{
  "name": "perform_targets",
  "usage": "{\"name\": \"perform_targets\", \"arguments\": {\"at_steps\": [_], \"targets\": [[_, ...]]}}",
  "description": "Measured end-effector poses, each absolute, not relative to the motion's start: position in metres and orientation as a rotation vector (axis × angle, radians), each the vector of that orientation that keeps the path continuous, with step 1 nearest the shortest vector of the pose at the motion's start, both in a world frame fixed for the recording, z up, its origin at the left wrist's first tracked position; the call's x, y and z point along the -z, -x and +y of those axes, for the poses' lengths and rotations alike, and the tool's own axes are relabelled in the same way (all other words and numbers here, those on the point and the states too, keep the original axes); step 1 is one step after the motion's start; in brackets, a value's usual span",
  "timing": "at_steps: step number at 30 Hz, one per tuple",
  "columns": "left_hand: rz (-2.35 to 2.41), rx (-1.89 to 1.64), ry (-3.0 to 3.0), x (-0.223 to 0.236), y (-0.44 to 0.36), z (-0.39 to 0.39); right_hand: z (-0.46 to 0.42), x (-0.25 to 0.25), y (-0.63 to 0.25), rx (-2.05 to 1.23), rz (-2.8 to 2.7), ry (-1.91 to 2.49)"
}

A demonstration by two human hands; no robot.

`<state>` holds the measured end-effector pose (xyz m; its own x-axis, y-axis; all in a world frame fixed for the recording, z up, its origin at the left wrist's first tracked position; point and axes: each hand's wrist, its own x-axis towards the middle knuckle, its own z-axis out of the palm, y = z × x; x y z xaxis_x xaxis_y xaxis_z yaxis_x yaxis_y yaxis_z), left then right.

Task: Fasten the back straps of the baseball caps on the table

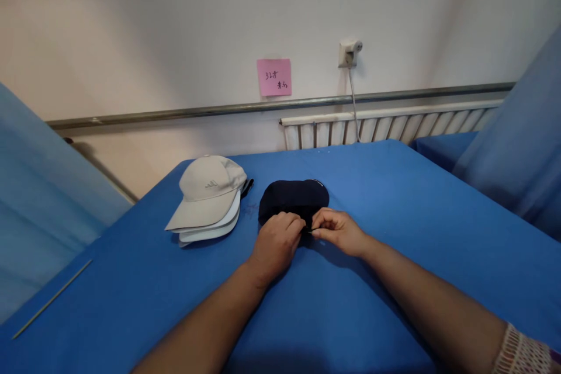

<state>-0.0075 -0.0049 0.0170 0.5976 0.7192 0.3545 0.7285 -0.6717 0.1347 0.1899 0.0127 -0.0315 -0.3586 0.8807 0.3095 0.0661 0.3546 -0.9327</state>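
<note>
A black cap lies on the blue-covered table, its opening facing me and its brim pointing away to the right. Fingers of my left hand are closed on the cap's near edge, and that hand hides part of it. My right hand pinches the dark strap at the cap's near right edge between thumb and fingers. The two hands are close together, with a small piece of the strap showing between them. Left of the black cap stands a stack of caps, a beige cap on top and white caps beneath.
A thin stick lies at the left of the table. Behind are a wall with a pink note, a socket, a metal pipe and a radiator. Blue curtains hang at both sides.
</note>
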Motion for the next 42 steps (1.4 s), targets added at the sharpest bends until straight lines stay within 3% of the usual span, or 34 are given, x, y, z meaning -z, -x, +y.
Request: {"name": "perform_targets", "arguments": {"at_steps": [7, 18, 33, 42], "targets": [[-1.671, 0.882, 3.007, -0.023, 0.010, -0.009, 0.006, 0.020, -0.197, -0.741, -2.028, 0.814], [-2.064, 1.302, 3.131, -0.008, 0.012, 0.004, 0.006, 0.022, -0.200, -0.631, -2.097, 0.798], [-2.192, 1.105, 3.156, 0.006, 0.010, 0.005, 0.007, 0.019, -0.209, -0.517, -2.269, 0.825], [-2.287, 1.283, 3.230, 0.003, 0.011, 0.007, 0.008, 0.026, -0.211, -0.512, -2.292, 0.854]]}}
